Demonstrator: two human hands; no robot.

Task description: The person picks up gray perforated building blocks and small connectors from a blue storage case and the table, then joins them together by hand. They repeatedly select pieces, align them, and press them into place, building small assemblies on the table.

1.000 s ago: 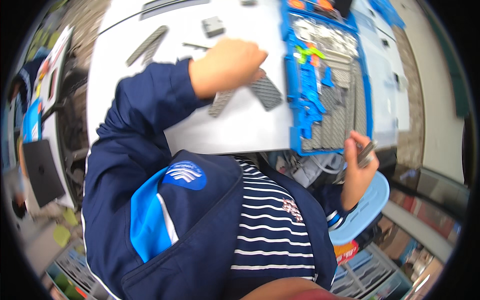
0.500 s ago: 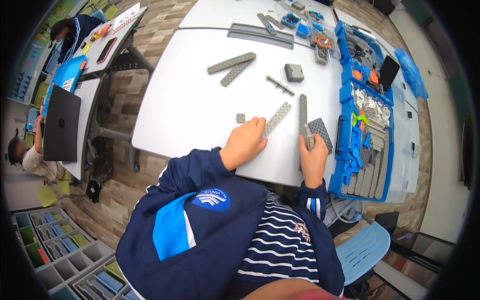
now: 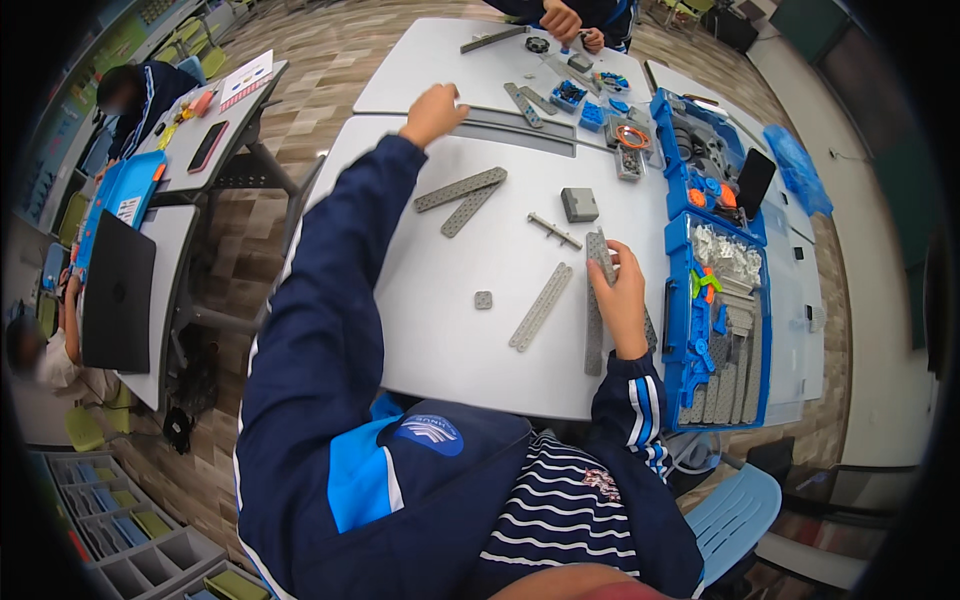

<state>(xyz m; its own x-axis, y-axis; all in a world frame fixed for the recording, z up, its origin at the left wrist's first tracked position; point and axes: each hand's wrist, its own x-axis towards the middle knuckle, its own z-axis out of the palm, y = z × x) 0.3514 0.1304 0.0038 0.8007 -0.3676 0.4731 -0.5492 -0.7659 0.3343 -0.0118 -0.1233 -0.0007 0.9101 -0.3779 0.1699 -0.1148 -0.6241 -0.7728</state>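
My left hand (image 3: 433,116) is stretched far forward over the grey slot strip (image 3: 520,130) in the table; its fingers are bent and partly hidden, so any contents cannot be seen. My right hand (image 3: 624,300) closes its thumb and fingers round a short light-grey piece with holes (image 3: 601,256), directly over a long grey perforated bar (image 3: 594,340). Behind that hand a dark-grey plate (image 3: 650,330) is mostly hidden. To its left lie a pale perforated beam (image 3: 541,308), a shaft with collars (image 3: 554,231), a grey block (image 3: 578,205) and a small square plate (image 3: 483,300).
Two crossed grey beams (image 3: 462,192) rest nearer the table's left. At the right stands an open blue case (image 3: 672,300) of parts. Blue trays of small parts (image 3: 568,95) sit on the far table, where another person's hands (image 3: 561,20) are at work.
My left hand has left the pale beam and swung far forward and left. My right hand has shifted up along the long bar. Another person's hands have come into view at the far table.
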